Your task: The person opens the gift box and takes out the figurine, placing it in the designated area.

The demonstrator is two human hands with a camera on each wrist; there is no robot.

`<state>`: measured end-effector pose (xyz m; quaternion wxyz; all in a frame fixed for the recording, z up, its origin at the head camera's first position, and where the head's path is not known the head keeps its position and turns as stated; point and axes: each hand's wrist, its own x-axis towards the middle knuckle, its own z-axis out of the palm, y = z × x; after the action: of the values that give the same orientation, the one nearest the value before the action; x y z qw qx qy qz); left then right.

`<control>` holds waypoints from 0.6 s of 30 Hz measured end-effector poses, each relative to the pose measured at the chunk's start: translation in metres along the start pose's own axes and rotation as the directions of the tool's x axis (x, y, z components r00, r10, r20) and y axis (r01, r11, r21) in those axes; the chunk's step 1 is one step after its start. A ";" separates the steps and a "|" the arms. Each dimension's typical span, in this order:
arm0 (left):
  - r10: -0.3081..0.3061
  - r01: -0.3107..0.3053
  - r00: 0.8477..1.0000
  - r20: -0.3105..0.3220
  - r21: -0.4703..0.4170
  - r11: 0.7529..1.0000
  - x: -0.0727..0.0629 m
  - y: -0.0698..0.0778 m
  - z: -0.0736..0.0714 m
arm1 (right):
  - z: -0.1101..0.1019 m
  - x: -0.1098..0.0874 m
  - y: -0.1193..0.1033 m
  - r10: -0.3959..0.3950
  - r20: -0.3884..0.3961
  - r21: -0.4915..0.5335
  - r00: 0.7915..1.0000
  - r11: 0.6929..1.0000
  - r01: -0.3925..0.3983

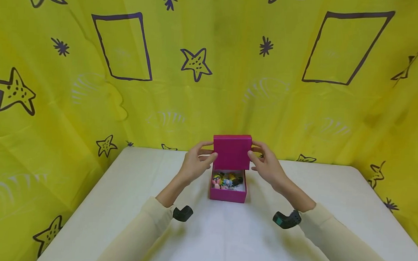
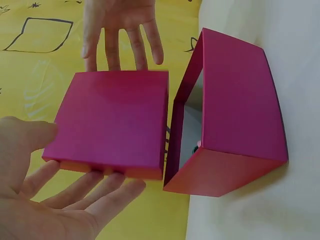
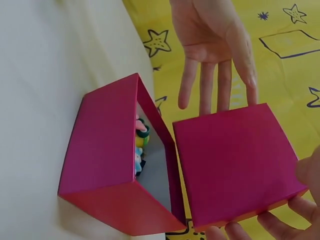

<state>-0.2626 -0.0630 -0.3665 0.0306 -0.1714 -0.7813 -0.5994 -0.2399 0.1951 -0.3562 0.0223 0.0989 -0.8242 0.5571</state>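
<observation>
The left hand and right hand, half curled, pinch the pink lid at opposite sides — it hides the rear of the box, which stands on the counter, toys inside, before a yellow curtain.

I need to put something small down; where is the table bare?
The white table is bare left of the left sleeve, right of the right sleeve, and between the sleeves in front of the pink box. It is crowded around the box: the left hand and right hand hold the lid near its opening, and small figures lie inside.
</observation>
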 end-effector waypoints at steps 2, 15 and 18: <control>-0.012 0.011 1.000 -0.017 -0.023 1.000 0.000 0.001 0.001 | 0.001 0.000 0.000 0.012 -0.019 0.052 1.000 0.999 -0.012; -0.033 0.024 0.997 -0.066 -0.125 0.992 0.002 0.002 0.004 | 0.009 0.005 0.001 0.040 -0.128 0.180 0.991 0.983 -0.017; -0.036 0.026 0.997 -0.072 -0.136 0.990 0.002 0.000 0.004 | 0.009 0.004 0.003 0.033 -0.119 0.161 0.992 0.987 -0.013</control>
<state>-0.2638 -0.0583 -0.3668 0.0387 -0.1384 -0.7398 -0.6573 -0.2435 0.1872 -0.3624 0.0579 0.0569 -0.7752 0.6265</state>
